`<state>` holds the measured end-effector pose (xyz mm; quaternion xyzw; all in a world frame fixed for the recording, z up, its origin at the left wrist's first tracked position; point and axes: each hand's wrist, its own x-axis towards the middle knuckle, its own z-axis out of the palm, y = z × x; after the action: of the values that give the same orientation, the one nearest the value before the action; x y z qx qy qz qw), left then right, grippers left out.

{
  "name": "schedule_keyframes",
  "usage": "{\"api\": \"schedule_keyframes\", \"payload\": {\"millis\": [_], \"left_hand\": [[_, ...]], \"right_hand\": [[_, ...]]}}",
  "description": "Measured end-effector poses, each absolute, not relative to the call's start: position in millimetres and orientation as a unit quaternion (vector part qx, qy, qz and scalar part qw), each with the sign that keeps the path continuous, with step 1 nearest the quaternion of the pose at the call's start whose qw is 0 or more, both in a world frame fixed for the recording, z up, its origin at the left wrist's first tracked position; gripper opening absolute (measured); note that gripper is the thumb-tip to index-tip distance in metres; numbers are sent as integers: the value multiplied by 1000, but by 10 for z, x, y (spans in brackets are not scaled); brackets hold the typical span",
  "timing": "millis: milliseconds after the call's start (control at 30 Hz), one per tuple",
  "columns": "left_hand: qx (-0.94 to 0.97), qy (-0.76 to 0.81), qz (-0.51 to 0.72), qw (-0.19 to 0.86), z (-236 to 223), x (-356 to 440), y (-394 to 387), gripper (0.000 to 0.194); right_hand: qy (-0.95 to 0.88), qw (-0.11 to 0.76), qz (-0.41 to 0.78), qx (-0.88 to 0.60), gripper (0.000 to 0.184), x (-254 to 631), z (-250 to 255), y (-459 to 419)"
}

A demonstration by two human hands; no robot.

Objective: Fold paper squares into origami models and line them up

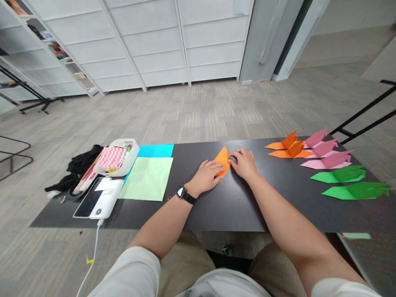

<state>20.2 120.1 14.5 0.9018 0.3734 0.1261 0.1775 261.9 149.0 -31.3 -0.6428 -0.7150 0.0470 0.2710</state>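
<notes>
Tabletop [198,198], dark. Orange paper [221,159] lies folded in front of you, near mid-span, one point aimed away from you. Your left hand [208,176] rests on it, fingers extended and pressing down, not clenched; watch [182,192] on that wrist. Your right hand [243,165] grasps a small dark piece [234,159] in its fingertips, at the paper's right edge; too covered to identify.

To your right, folded birds: two orange birds [290,153], three pink birds [328,160], two green birds [352,191] nearest you.

To your left, a pale green sheet [148,177] overlaps a blue sheet [157,150]. Beyond that, a white basket [131,159] holds a pink-and-white zigzag item [111,158]. Phone [88,202] and white power bank [105,202] lie side by side nearer you, cable [95,247] hanging off the edge. Black cloth [84,160] sits at far left.
</notes>
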Motion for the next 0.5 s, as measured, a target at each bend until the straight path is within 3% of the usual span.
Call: {"api": "schedule_keyframes", "payload": {"millis": [200,500], "left_hand": [[891,408,139,143,106,201,1171,38],[879,422,153,161,84,183,1186,42]], "right_hand": [[-719,298,68,-625,35,2647,-228,1461],[-786,195,101,-578,77,2481,-226,1348]]}}
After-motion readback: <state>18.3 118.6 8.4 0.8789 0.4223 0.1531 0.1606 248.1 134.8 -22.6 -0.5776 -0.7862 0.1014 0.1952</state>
